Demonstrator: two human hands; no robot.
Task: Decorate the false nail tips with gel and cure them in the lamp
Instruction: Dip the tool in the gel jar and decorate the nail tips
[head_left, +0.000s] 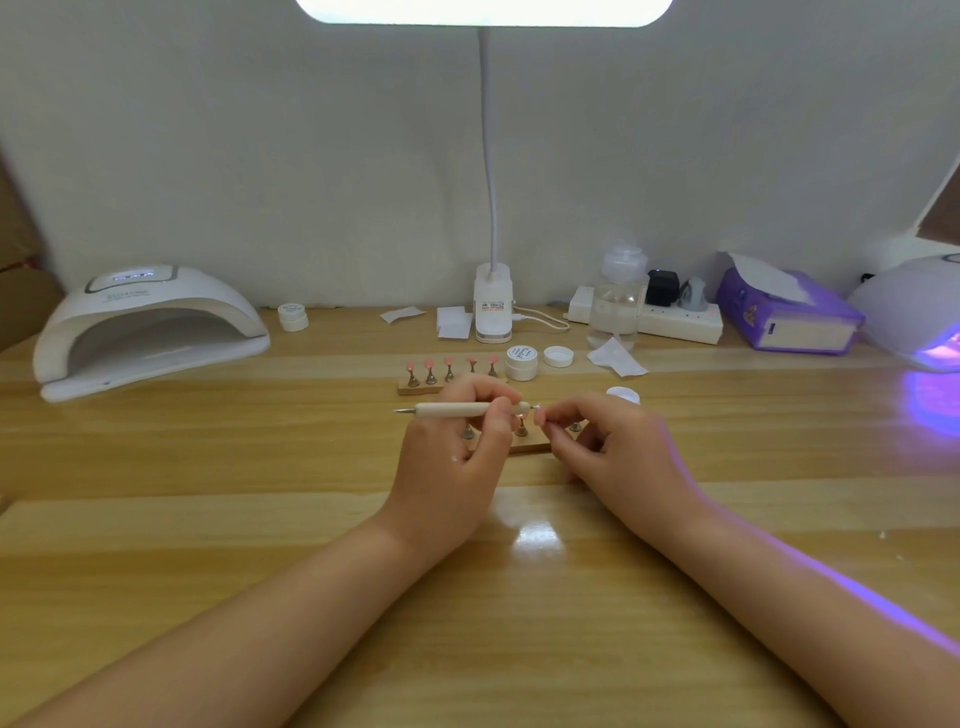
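My left hand (457, 441) grips a white dotting pen (457, 410) held level, its fine tip pointing right. That tip meets a small nail tip (540, 414) pinched in the fingers of my right hand (613, 452). Under both hands lies a wooden holder (530, 444) with metal stands, mostly hidden. A second wooden holder (415, 387) behind it carries several pink nail tips (450, 361). An open gel pot (521, 362) and its lid (558, 356) sit just beyond. A white curing lamp (145, 327) stands at the far left, unlit inside.
A second curing lamp (914, 312) at the far right glows purple. A clip desk lamp (492, 306), a clear bottle (618, 306), a power strip (675, 322), a purple tissue box (789, 312), paper wipes (618, 358) and another pot (292, 316) line the back of the wooden table (260, 467).
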